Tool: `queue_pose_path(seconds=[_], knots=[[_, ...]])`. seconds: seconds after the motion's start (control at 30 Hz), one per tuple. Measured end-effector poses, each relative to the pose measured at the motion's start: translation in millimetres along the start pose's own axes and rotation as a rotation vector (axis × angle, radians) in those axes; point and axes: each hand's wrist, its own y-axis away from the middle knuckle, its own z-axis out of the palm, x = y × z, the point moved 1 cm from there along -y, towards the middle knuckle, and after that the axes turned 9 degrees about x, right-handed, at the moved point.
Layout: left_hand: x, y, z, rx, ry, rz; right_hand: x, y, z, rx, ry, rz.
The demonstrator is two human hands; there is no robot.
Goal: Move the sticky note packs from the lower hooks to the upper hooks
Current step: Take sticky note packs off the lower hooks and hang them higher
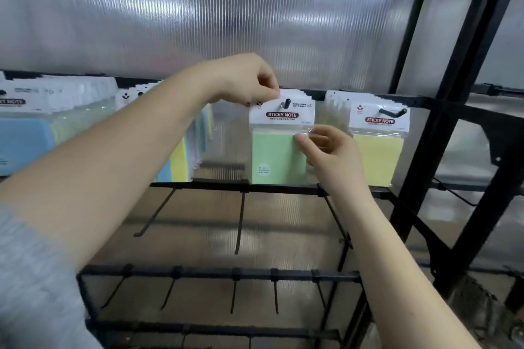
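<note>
A green sticky note pack (276,159) hangs on an upper hook (287,102), at the front of a row of packs. My left hand (243,79) pinches the top left corner of its white header card. My right hand (330,153) holds the pack's right edge between thumb and fingers. To the right, a yellow pack (378,159) hangs on another upper hook (392,113). Blue and yellow packs (25,139) fill the upper hooks on the left. The lower hooks (241,221) below carry nothing.
A black metal rack frame (465,127) stands on the right, with a ribbed translucent back panel (226,22) behind the hooks. A second bar of bare hooks (235,275) runs lower down. A grey sleeve (31,292) shows at the bottom left.
</note>
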Motion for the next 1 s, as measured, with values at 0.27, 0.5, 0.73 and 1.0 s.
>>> queue_pose_path(seconds=[0.27, 0.5, 0.73, 1.0], knots=[[2.1, 9.8, -6.8, -0.05, 0.099, -0.021, -6.4, 4.3, -9.0, -0.065, -0.052, -0.038], [1.9, -12.7, -2.8, 0.05, -0.072, 0.004, -6.3, 9.4, -8.6, -0.034, -0.082, -0.043], [-4.5, -25.8, -0.1, -0.054, -0.151, -0.002, -6.1, 11.2, -7.8, 0.006, -0.097, -0.023], [-5.2, -39.6, 0.5, -0.086, -0.241, 0.007, -3.1, 13.8, -2.5, 0.074, -0.128, 0.024]])
